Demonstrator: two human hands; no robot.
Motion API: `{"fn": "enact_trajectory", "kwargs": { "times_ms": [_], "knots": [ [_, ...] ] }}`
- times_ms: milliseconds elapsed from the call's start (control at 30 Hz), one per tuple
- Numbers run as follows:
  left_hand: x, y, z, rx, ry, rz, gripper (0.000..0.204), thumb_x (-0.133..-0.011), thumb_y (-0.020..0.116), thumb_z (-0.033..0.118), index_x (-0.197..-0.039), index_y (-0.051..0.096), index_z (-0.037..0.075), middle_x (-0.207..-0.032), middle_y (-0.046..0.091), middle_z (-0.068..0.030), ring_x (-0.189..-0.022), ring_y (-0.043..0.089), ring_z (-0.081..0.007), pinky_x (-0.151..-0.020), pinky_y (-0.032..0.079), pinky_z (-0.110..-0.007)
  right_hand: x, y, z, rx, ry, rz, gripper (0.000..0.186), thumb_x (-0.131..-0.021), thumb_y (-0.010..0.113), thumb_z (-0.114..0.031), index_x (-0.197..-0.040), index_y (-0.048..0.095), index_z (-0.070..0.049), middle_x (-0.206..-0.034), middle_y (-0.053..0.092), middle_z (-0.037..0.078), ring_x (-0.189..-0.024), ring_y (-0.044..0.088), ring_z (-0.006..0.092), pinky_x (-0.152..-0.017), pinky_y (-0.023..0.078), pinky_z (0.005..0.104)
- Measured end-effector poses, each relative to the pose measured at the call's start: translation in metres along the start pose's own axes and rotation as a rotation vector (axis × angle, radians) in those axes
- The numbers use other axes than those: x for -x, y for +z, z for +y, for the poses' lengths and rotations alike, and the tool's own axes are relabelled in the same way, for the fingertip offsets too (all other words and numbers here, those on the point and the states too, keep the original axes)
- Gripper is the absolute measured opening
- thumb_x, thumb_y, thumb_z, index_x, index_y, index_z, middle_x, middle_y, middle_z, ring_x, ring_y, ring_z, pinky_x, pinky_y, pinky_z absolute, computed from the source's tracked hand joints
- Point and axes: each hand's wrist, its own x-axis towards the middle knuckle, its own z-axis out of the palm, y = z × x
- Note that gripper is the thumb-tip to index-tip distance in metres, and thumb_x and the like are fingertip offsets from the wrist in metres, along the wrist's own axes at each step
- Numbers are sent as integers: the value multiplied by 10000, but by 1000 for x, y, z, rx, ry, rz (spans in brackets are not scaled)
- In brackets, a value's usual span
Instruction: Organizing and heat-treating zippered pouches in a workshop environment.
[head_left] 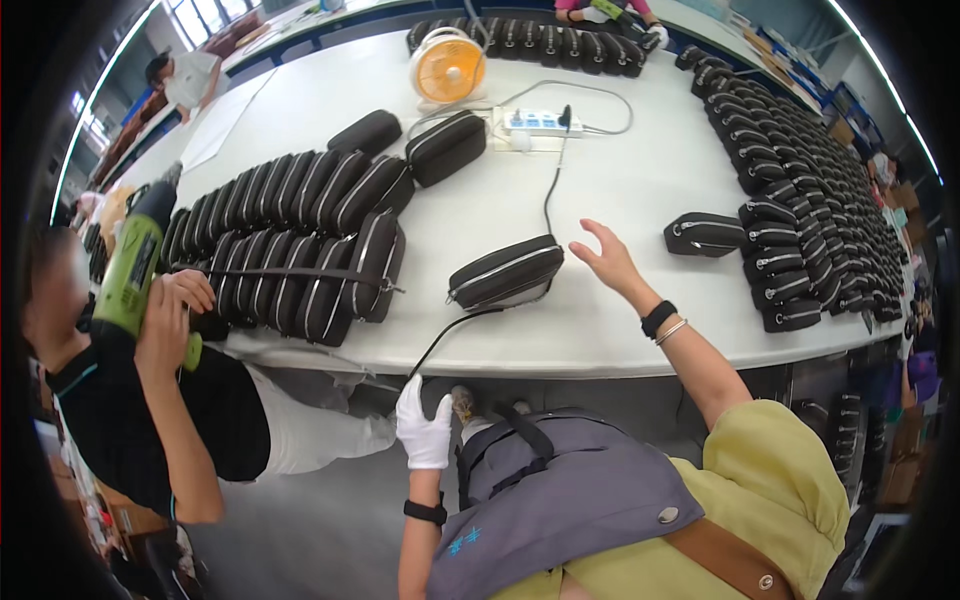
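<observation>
A black zippered pouch (508,268) lies on the white table (590,335), just left of the right hand (612,264), whose bare fingers are spread and empty. Below it, a black cord (440,342) reaches the white-gloved fingertips of the left hand (424,432); whether they grip it, I cannot tell. Beyond the right fingers sits a power strip (541,123).

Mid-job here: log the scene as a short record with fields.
Left hand: white-gloved, black cord meeting its fingertips; grip unclear
Right hand: bare, open, beside the middle bag
Middle bag: black, zippered, on white table
Co-worker: at left, holding green tool
Other bags: left rows, right rows
Further back: orange fan, power strip
</observation>
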Motion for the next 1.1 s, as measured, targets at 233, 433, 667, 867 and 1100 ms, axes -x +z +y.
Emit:
{"fn": "enact_trajectory", "kwargs": {
  "times_ms": [233,433,667,867,1100],
  "knots": [
    [-138,30,120,-364,588,-146,992,-605,865,316,-1422,369,48,-1393,465,-176,-1337,388,-344,-1128,258,-497,89,14,2,-80,167,93,476,-934,599,-364,-1214,579,20,-1223,591,222,-1157,555,349,-1005,429,400],
    [-222,62,136,-439,433,-643,1029,-568,830,265,-1454,343,72,-1232,604,-205,-1138,582,-358,-956,480,-398,165,-3,14,-60,407,-92,448,-934,588,-346,-1198,579,16,-1149,627,215,-1061,609,336,-907,476,401],
    [-284,87,90,309,-95,-787,671,-632,818,13,-1246,550,-18,-1100,640,-103,-970,626,-212,-847,524,-305,289,-48,23,-228,692,283,404,-923,593,-326,-1157,592,4,-1003,684,192,-935,662,340,-815,517,390],
    [-269,79,186,585,166,-636,665,-703,765,-62,-1303,479,-43,-1131,608,-108,-965,612,-188,-865,518,-291,336,-65,15,-305,900,401,412,-938,603,-308,-1232,577,-20,-1003,702,104,-907,674,186,-816,523,301],
    [-152,160,328,104,647,-709,712,-587,843,271,-1207,592,28,-1039,681,-157,-938,668,-280,-847,523,-369,362,-95,31,-367,851,487,403,-915,639,-267,-1224,585,-14,-977,708,109,-896,682,196,-805,528,314]
  ]
}}
